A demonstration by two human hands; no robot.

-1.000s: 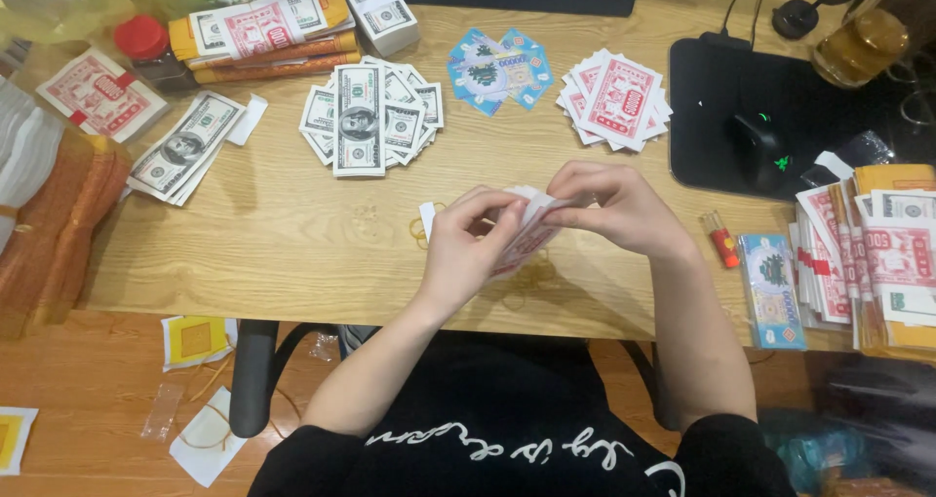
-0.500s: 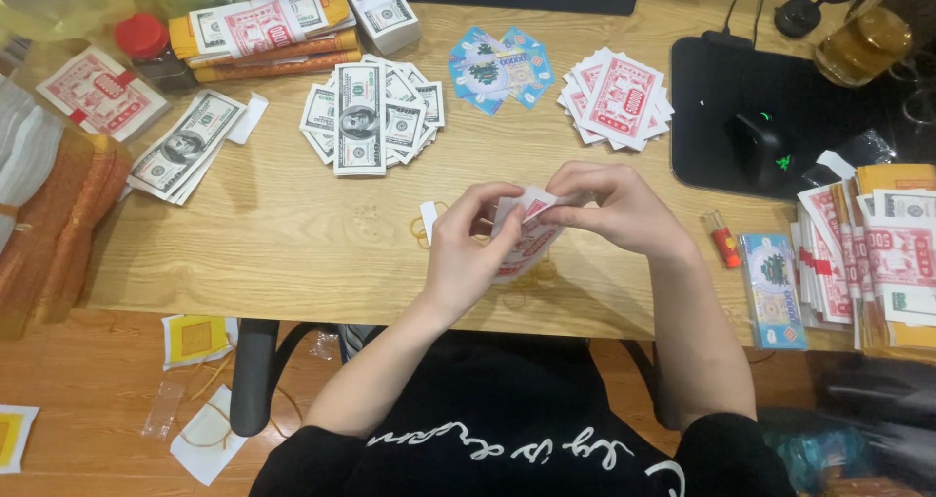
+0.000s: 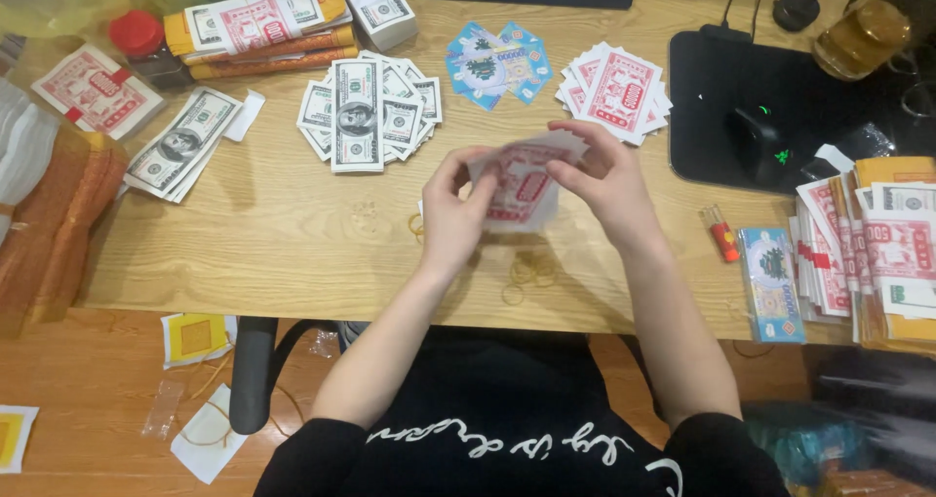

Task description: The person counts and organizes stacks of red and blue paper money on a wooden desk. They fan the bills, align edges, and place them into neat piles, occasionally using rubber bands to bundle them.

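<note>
red-white notes [image 3: 522,187] fanned between grips: left hand [image 3: 456,214] pinching left edge, right hand [image 3: 603,180] pinching right.

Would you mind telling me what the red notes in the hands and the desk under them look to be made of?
The red notes, held by the left hand and right hand, look like thin matte printed paper: they bend between the fingers. The desk looks like light wood or wood laminate, with visible grain and a slight sheen.
</note>
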